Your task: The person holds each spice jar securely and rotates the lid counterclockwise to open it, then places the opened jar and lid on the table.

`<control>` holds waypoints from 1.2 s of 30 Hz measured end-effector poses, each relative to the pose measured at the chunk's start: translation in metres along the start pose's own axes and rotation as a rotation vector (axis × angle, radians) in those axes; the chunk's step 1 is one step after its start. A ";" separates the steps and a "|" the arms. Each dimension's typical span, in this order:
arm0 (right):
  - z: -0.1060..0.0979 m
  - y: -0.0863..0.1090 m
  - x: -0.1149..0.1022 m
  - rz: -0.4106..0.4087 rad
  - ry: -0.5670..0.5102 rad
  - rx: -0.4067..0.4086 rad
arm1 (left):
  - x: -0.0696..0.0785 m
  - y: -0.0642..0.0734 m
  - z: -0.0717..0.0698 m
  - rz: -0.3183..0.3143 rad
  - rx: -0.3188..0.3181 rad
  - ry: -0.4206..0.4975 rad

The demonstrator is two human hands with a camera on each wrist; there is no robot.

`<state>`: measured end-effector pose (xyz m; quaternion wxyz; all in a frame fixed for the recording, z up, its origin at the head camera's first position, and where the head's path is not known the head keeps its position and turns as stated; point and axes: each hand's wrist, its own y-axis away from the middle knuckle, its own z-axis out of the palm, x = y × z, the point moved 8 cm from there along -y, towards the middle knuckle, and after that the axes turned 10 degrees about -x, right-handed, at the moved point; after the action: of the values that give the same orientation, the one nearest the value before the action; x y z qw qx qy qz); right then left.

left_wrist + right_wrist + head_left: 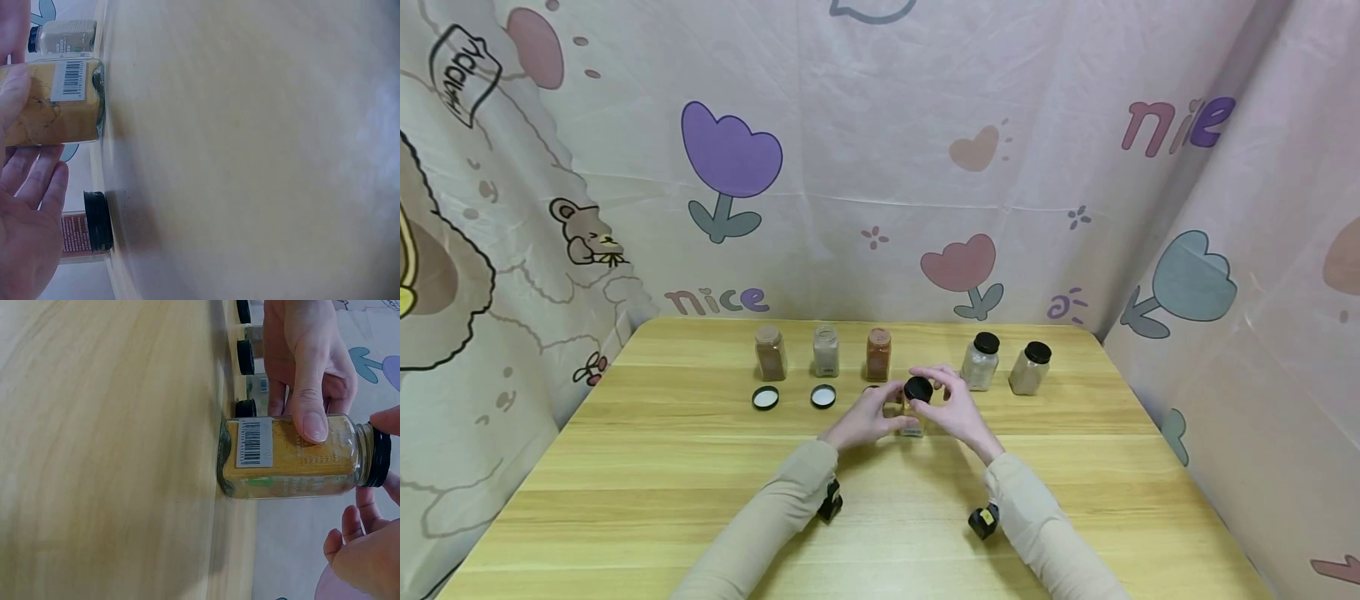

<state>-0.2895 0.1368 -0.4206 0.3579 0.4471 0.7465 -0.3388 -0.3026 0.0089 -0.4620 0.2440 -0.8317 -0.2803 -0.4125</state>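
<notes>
Head view: jar of yellow powder (290, 461) upright, base on or just above the tabletop (625, 467), between an uncapped red-brown jar (877, 358) and a capped pale jar (980, 369), on the near side of both. Both hands occupied: left hand (867, 417) around the jar, thumb in front, fingers behind; right hand (957, 410) pinching the black lid (379, 459). Turn direction not shown. For a clean turn, apparently the step in hand: brace the jar upright, keep the lid level, rotate without side pull; if unscrewing, lift only once free.

The left hand (867, 414) mostly hides a round black lid (871, 387); the left wrist view crops the square yellow-filled glass jar (62, 117).
</notes>
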 end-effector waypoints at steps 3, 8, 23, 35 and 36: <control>0.000 0.001 0.002 0.041 0.010 0.012 | 0.001 0.000 0.000 0.007 0.002 0.007; 0.000 0.001 0.003 0.071 0.023 0.029 | 0.001 0.001 0.000 -0.001 -0.006 0.021; -0.002 0.003 -0.003 -0.060 -0.055 -0.015 | 0.002 0.001 0.000 -0.005 0.000 -0.002; -0.002 0.005 0.020 -0.027 -0.716 -0.053 | 0.002 0.001 0.000 -0.007 0.002 -0.007; -0.002 0.005 0.021 -0.028 -0.738 -0.054 | 0.002 0.001 0.000 -0.007 0.002 -0.009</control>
<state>-0.2924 0.1492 -0.4386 0.6101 0.2751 0.5817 -0.4623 -0.3013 0.0088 -0.4604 0.2422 -0.8323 -0.2846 -0.4094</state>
